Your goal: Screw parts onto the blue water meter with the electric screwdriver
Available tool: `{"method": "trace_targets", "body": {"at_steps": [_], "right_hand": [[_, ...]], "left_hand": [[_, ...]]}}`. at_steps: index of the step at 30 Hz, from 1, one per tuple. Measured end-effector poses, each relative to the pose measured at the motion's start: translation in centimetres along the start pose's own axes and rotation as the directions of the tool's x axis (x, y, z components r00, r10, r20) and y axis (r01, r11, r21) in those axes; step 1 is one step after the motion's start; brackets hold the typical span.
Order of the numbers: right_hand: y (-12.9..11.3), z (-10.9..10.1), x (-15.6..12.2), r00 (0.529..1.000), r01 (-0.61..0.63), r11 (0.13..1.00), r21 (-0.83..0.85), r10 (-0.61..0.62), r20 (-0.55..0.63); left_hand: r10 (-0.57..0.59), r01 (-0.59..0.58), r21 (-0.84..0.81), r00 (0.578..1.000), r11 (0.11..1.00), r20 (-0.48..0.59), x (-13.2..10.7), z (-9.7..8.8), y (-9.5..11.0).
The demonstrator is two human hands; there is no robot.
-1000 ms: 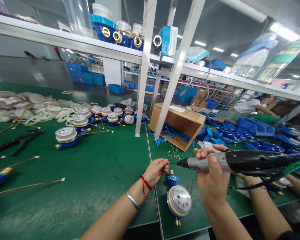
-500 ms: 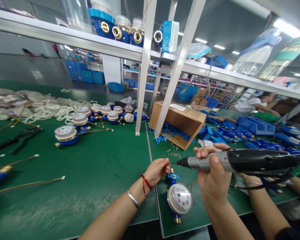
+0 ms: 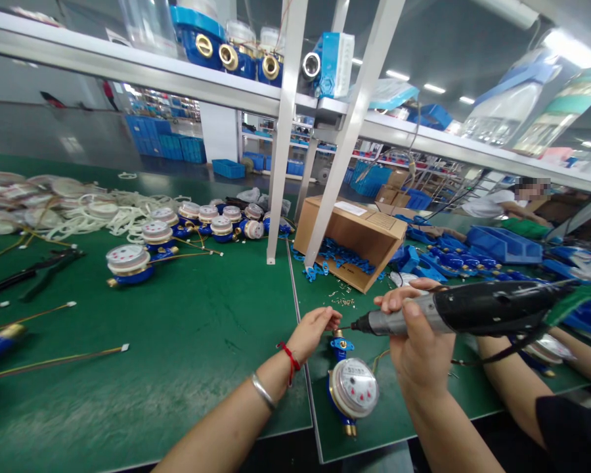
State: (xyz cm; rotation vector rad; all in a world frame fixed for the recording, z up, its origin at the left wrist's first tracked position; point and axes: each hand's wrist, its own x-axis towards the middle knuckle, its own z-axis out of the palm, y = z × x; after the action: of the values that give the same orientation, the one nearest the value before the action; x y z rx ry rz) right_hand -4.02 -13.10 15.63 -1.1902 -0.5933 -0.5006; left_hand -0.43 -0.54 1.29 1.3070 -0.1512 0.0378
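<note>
My right hand (image 3: 420,341) grips an electric screwdriver (image 3: 465,310) held level, its bit pointing left. My left hand (image 3: 314,330) pinches its fingertips at the tip of that bit; whatever it holds is too small to make out. Just below the bit lies a blue water meter (image 3: 352,387) with a white dial, flat on the green mat (image 3: 187,341), with a blue clip at its brass end. Small screws (image 3: 343,301) lie scattered on the mat beyond my hands.
An open cardboard box (image 3: 357,243) spills blue plastic parts. Several more meters (image 3: 128,263) and white rings lie at left, with black pliers (image 3: 29,276). White shelf posts (image 3: 280,131) stand ahead. Another person's arm (image 3: 512,394) rests at right; a co-worker sits at far right.
The screwdriver has tilted a little, its rear end rising. My left hand stays at the bit tip, fingers a bit more extended. The view shifted slightly.
</note>
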Motion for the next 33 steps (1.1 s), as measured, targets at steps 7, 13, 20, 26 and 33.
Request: {"method": "trace_targets", "body": {"at_steps": [7,13,20,26,33], "right_hand": [[2.5,-1.3,0.0,0.994,-0.095,0.988,-0.124,0.102,0.045],[4.0,-1.7,0.0,0.99,-0.132,0.979,-0.154,0.139,0.038],[4.4,-1.0,0.3,0.977,-0.163,0.979,-0.119,0.177,0.116],[4.4,-0.4,0.7,0.944,-0.218,0.956,-0.198,0.258,0.205],[4.5,-0.5,1.1,0.924,-0.25,0.95,-0.189,0.293,0.248]], "left_hand": [[0.046,-0.013,0.639,0.998,0.769,-0.036,-0.4,0.0,-1.4],[-0.093,0.027,0.603,0.993,0.797,0.079,-0.8,0.6,-1.5],[-0.087,0.014,0.586,0.992,0.811,0.095,-0.8,0.7,-1.7],[-0.071,-0.012,0.598,0.991,0.801,0.116,-0.8,0.7,-1.8],[-0.074,-0.012,0.557,0.989,0.83,0.131,-0.7,0.6,-2.2]]}}
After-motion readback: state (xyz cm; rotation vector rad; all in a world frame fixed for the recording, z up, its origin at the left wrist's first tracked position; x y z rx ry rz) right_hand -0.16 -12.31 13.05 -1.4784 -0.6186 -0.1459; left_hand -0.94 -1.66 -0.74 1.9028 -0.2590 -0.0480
